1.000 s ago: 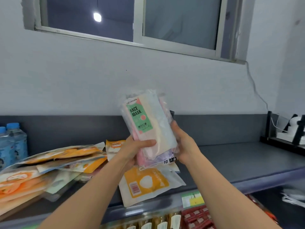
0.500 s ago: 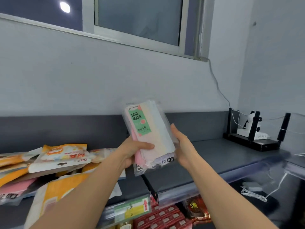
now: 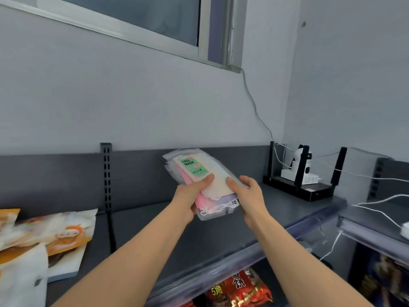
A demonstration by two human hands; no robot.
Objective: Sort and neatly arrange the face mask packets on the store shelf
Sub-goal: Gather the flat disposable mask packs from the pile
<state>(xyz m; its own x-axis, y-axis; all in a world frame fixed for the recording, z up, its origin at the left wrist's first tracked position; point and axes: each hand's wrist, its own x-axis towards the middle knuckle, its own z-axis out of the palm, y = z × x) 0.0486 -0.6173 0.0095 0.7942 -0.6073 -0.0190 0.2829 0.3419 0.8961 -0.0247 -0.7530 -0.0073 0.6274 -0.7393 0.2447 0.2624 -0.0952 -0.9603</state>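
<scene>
Now my left hand (image 3: pixel 190 196) and right hand (image 3: pixel 247 193) grip the face mask stack (image 3: pixel 199 171) lower, carried right of the orange packets (image 3: pixel 55 229). Bare shelf (image 3: pixel 276 209) beneath looks ready for it.

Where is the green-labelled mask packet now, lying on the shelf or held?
Held, not lying: left hand and right hand grip the mask packet from both sides, tilted above the shelf.

we see a clear mask packet (image 3: pixel 194 167) at the centre, with a green label in black letters and cream, pink and lilac masks inside. at 8 o'clock lie orange and white packets (image 3: pixel 55 231). the shelf (image 3: pixel 292 209) is dark grey, the router (image 3: pixel 309 191) at 3 o'clock black, the snack bag (image 3: pixel 241 289) at 6 o'clock red.
</scene>
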